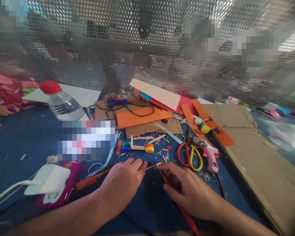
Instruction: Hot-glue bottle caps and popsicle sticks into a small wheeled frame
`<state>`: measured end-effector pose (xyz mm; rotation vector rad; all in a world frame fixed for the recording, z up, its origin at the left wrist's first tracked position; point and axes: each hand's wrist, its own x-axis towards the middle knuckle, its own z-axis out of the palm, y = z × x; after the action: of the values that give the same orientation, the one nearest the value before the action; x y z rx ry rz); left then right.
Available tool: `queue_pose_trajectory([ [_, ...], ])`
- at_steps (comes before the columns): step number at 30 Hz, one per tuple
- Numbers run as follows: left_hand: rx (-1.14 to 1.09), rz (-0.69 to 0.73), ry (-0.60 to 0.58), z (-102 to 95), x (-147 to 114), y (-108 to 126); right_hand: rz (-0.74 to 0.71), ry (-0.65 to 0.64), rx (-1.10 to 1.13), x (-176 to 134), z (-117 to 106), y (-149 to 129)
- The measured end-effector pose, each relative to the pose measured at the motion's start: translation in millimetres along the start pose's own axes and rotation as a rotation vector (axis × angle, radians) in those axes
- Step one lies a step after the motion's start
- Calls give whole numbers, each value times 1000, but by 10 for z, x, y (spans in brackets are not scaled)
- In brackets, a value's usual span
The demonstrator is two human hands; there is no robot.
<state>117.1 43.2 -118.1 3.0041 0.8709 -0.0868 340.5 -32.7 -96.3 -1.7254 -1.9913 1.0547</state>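
My left hand [126,175] is closed on a thin wooden stick [151,167], pressing it down near the blue table surface. The pale end of the stick points right, toward the fingertips of my right hand [186,186]. Closed around a red craft knife [188,219], my right hand has its index finger stretched to the stick's end. The knife's thin blade slants up to the left, and part of its handle is hidden by the hand. Just beyond my hands lies a small frame of wooden sticks [139,147] with a yellow-and-orange roll [149,148] and a blue-green roll [126,146].
Scissors [196,159] and a pink glue gun [212,160] lie to the right, beside a long cardboard sheet [265,164]. Orange paper [142,116] lies behind. At left are a bottle with a red cap [64,103], a purple box [72,183] and a white charger [48,178] with its cable.
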Motion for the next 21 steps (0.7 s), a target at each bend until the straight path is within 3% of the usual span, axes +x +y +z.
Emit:
queue_pose_trajectory([
  [7,-166,4,-51,-128,8,8,-18,-19,-31,-18,88,5],
  [16,-147,45,55,27,-31,-6,-43,47,-63,-56,204,32],
  [21,-153,61,48,16,-31,-17,-131,110,-96,-65,217,84],
])
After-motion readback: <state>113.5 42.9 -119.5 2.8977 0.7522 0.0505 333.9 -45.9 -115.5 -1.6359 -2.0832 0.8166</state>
